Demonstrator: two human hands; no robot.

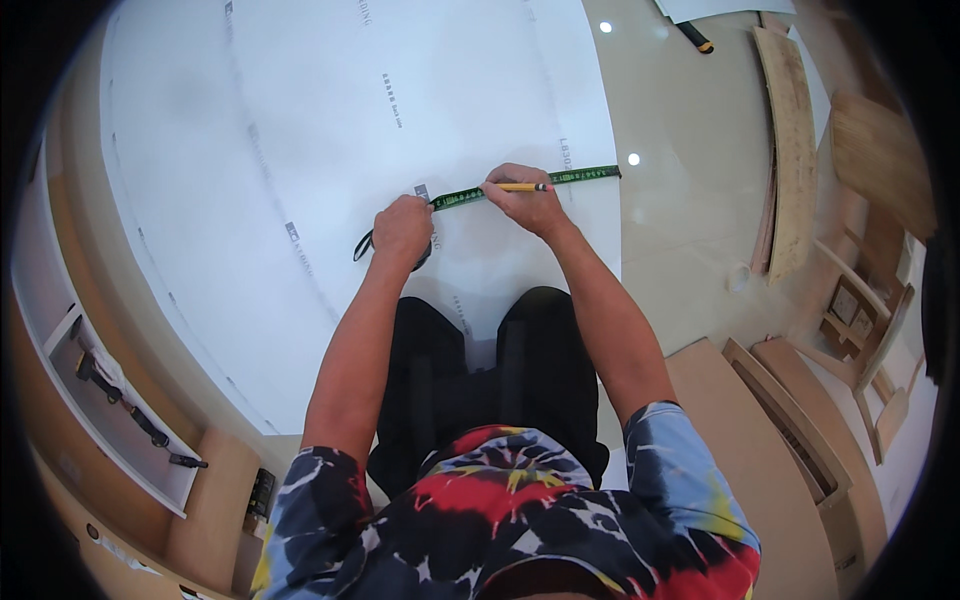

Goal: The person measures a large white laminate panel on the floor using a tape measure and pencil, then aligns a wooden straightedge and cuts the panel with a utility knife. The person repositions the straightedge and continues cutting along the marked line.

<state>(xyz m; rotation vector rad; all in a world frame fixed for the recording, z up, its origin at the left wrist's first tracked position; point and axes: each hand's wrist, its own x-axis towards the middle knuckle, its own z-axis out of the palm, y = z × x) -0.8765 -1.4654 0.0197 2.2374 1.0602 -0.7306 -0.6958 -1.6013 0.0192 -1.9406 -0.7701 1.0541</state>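
A large white sheet with faint printed marks lies spread beneath both hands. My left hand is closed around the case of a tape measure, which it mostly covers; a dark wrist strap loops out beside it. The green tape blade runs from that hand to the sheet's right edge, where its end sits. My right hand grips a yellow pencil over the blade, a little right of the left hand. The pencil's dark end points right; its tip is hidden by the fingers.
Glossy tiled floor borders the sheet. Wooden planks and a chair stand at right, with brown boards below them. An orange-and-black handle lies at the top. On the left, a shelf holds dark tools.
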